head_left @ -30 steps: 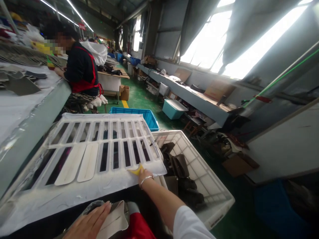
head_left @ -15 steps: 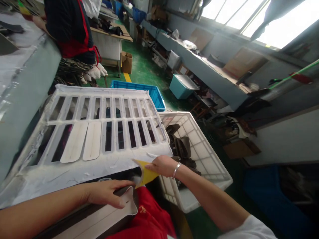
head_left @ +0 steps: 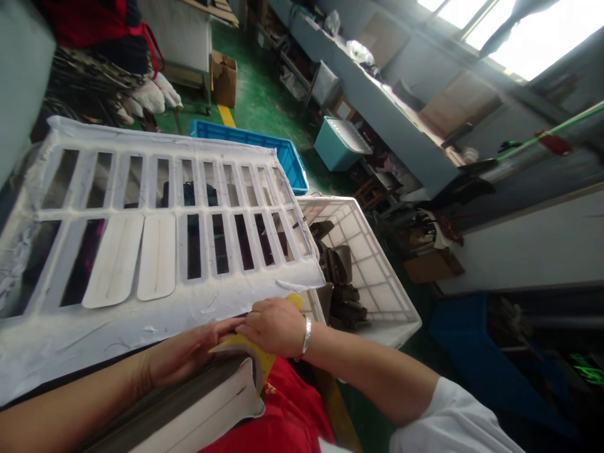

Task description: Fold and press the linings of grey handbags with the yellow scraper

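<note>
A long dark piece with a white face (head_left: 207,409) lies slantwise in front of me, its squared end against my red apron (head_left: 287,412). My left hand (head_left: 189,349) holds it from its far side, fingers reaching along its upper edge; the thumb is hard to make out. In my right hand (head_left: 274,324) is a bent yellow sheet (head_left: 238,343), pressed over the end of the dark piece. Its material is unclear. The two hands meet at the fingertips. Beyond them, two white rounded strips (head_left: 113,261) lie on a slatted white rack (head_left: 221,286).
A white crate (head_left: 363,251) with dark pieces inside stands right of the rack. Behind the rack sits a blue bin (head_left: 283,160), with a turquoise lidded box (head_left: 337,145) farther off. A person in dark and red clothing (head_left: 94,31) is at the far left.
My right hand has moved left and down, bringing the yellow sheet onto the end of the dark piece. My left hand has shifted to the piece's far side. The view has tilted lower.
</note>
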The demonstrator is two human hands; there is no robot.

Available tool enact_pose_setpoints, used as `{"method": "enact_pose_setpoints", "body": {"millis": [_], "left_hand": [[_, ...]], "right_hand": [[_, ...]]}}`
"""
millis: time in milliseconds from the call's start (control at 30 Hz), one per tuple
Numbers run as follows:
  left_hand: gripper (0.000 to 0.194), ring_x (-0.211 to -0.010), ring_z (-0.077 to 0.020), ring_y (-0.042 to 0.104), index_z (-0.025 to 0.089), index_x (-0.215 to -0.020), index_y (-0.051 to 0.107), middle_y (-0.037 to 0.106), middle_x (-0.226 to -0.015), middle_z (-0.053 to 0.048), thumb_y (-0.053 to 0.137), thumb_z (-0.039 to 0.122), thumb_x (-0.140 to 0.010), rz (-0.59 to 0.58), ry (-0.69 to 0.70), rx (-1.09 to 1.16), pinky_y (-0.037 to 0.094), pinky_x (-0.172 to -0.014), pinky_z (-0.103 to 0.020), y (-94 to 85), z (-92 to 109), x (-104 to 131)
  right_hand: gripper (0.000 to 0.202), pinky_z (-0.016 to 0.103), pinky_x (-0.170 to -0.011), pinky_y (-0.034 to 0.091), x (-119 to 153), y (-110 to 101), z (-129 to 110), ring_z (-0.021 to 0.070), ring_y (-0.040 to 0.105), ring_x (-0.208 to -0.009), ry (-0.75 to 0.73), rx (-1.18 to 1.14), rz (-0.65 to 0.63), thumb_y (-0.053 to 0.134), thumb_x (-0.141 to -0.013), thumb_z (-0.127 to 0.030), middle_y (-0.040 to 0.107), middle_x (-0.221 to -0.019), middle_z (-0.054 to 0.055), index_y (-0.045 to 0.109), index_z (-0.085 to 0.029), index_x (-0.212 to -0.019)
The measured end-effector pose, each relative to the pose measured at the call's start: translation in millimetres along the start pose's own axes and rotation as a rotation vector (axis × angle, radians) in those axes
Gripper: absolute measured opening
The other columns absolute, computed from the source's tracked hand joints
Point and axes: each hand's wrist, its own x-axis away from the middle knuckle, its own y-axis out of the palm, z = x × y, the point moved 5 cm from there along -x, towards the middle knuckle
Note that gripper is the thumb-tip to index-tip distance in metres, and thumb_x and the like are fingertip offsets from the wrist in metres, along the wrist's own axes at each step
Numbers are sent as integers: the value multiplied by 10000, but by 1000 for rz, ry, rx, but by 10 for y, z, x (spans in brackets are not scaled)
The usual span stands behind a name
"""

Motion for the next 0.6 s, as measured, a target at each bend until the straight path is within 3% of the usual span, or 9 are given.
{"method": "enact_pose_setpoints", "body": {"millis": [100,233,333,600], "left_hand": [[495,-1081,-268,496,130,-1182,551,598,-1127,-88,463,473,-835,5,44,-311,314,-1019,-410,-27,60,-15],[586,-1069,-266,500,145,-1134,590,627,-1073,-52,320,587,-860,58,-51,-661,337,-1008,-379,-14,62,37],[640,-1077,-249,502,158,-1146,584,613,-1114,-44,228,612,-868,114,-119,-804,338,-1011,-345,-21,35,96],[571,-1082,-199,505,172,-1149,564,582,-1154,-48,208,541,-896,102,-178,-1059,324,-1018,-297,30,-100,144]], "right_hand": [[467,257,-582,318,-74,19,-36,125,560,-658,16,2,23,323,-920,-448,629,-691,22,640,-185,-701],[533,266,-553,301,-165,-11,-105,140,585,-664,47,9,-20,288,-921,-481,652,-680,25,663,-190,-678],[539,270,-546,308,-223,-15,-172,154,603,-678,25,31,-79,285,-926,-466,670,-706,38,677,-180,-691],[471,259,-502,307,-185,29,-301,158,609,-665,-117,53,-115,353,-918,-438,684,-718,41,689,-180,-712]]}}
